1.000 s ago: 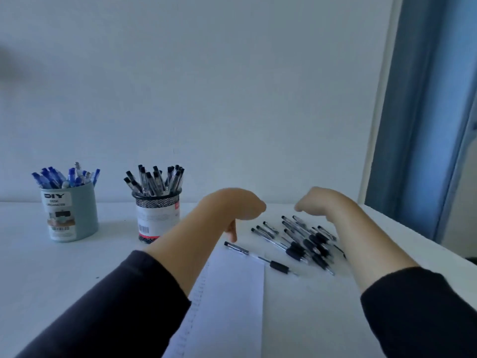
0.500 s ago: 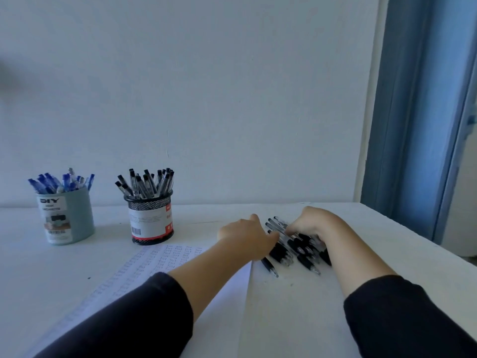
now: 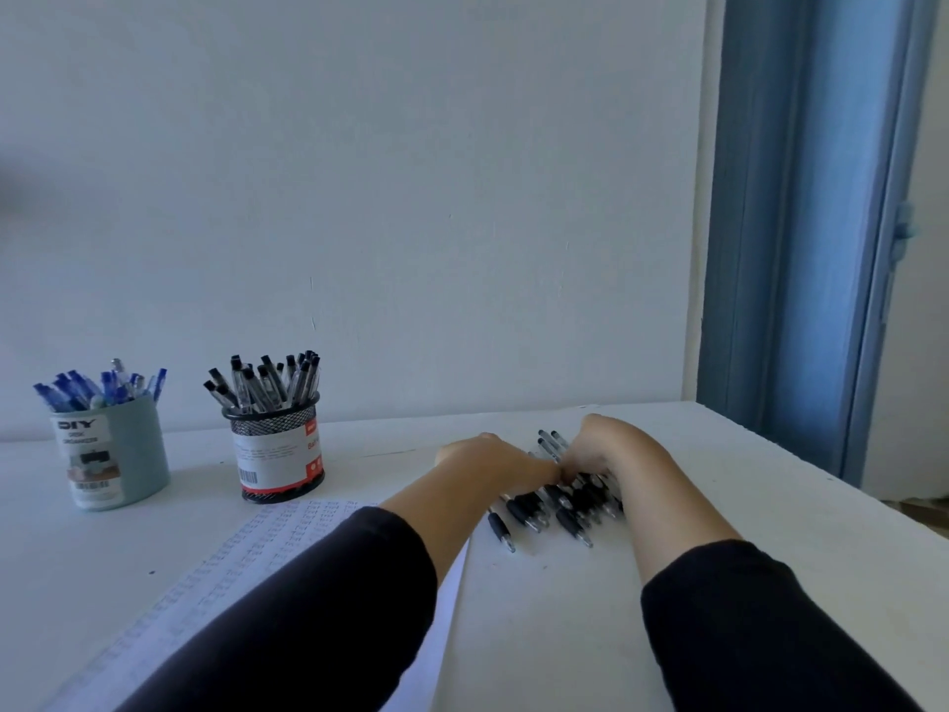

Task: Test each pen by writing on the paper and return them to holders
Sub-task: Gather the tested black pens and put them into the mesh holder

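Several black pens (image 3: 557, 508) lie in a bunch on the white table (image 3: 719, 485). My left hand (image 3: 493, 462) presses on the bunch from the left, and my right hand (image 3: 601, 449) closes over it from the right, thumbs touching. One pen (image 3: 500, 529) lies slightly apart at the left of the pile. A sheet of paper (image 3: 246, 552) covered in small written marks lies under my left forearm. A black mesh holder (image 3: 277, 449) holds several black pens. A light blue holder (image 3: 115, 454) holds several blue pens.
Both holders stand at the back left near the white wall. A blue door frame (image 3: 801, 249) rises at the right, beyond the table's right edge (image 3: 842, 485).
Both hands came down from above the table onto the scattered black pens and pushed them together into a tight bunch. The view shifted, showing more of the written paper.
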